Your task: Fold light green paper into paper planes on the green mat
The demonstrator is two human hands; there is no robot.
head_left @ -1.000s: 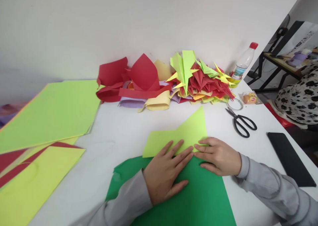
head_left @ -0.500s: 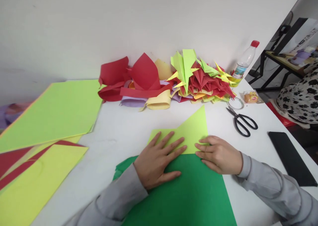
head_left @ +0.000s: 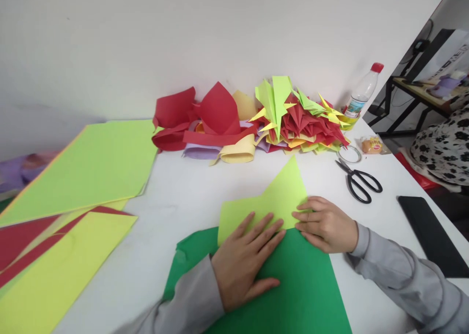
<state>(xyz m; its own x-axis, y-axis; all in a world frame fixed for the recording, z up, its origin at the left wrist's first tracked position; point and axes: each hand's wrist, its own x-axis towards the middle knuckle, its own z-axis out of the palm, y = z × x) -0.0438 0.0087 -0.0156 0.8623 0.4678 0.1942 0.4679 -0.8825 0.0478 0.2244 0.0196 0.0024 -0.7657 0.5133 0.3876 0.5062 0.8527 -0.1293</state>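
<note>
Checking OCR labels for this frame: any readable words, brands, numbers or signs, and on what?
No text can be read.
Plastic bottle: label print too small to read.
Snack packet: red logo, blurred.
White board at the far right: grey lettering, blurred.
Light green sheet, dark green sheet, scissors, black phone: no print shows.

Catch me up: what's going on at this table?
A person is working coloured paper on a white table. Both hands lie flat: the left hand across the dark green sheet and onto the partly folded lime-green sheet, the right hand on that sheet's lower right edge. Folded paper shapes are piled behind; scissors lie right.
</note>
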